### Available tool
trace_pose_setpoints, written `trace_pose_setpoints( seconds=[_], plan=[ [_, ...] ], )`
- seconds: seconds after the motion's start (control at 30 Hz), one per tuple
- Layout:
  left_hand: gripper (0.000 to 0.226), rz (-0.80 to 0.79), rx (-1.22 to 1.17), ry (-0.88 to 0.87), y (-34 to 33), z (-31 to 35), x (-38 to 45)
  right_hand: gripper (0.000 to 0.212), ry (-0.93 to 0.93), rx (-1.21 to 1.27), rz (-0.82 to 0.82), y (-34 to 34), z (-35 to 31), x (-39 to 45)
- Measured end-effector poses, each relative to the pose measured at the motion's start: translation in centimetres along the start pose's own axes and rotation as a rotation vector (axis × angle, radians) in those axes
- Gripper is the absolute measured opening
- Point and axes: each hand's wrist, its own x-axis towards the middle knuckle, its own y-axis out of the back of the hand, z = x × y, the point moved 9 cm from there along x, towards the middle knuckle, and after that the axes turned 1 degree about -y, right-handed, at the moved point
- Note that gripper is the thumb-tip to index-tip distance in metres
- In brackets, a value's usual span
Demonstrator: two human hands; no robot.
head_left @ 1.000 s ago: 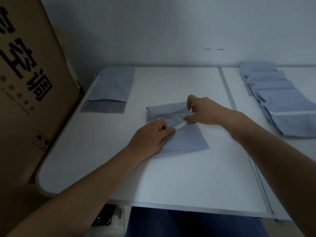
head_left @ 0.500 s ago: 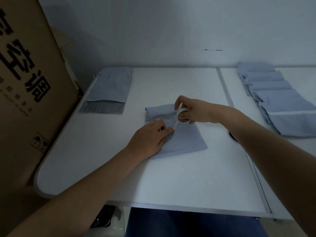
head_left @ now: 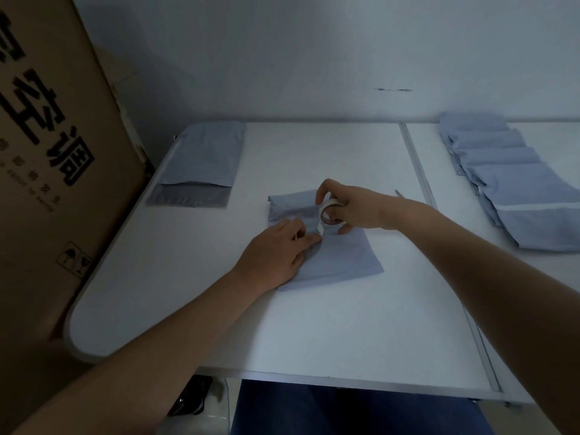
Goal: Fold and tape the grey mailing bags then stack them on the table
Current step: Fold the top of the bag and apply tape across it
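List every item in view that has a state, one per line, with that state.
folded grey bag: flat at table centre, partly folded, pinned down by the left hand.
tape roll: held on edge over the bag, strip running down to the fold.
left hand: pressing on the bag.
right hand: gripping the tape roll.
unfolded bags: lying flat, flap exposed.
finished bags: overlapping in a row.

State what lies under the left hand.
The folded grey bag lies under the left hand, whose fingers press a white tape strip. The bag part beneath the palm is covered.
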Motion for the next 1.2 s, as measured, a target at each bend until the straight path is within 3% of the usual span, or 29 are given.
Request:
trace_pose_setpoints(
  seconds=[0.2,0.4,0.53,0.63,1.2],
  plan=[
    [0.039,-0.006,0.002,0.008,-0.2,-0.1,-0.1,0.021,0.019,0.026,0.003,0.2,-0.5,-0.2],
    [0.040,-0.013,-0.001,0.012,0.0,0.0,0.0,0.008,0.060,-0.131,0.063,0.8,-1.4,-0.3],
    [0.039,-0.004,-0.019,0.009,-0.1,0.0,0.0,0.023,0.050,-0.258,0.177,1.7,-1.5,-0.5],
    [0.037,0.003,-0.029,0.012,-0.1,-0.1,0.0,0.019,0.029,-0.288,0.196,2.0,-0.9,-0.7],
    [0.039,-0.003,0.005,0.015,0.0,-0.1,0.0,0.013,-0.027,-0.293,0.237,2.1,1.2,-1.7]
  ],
)
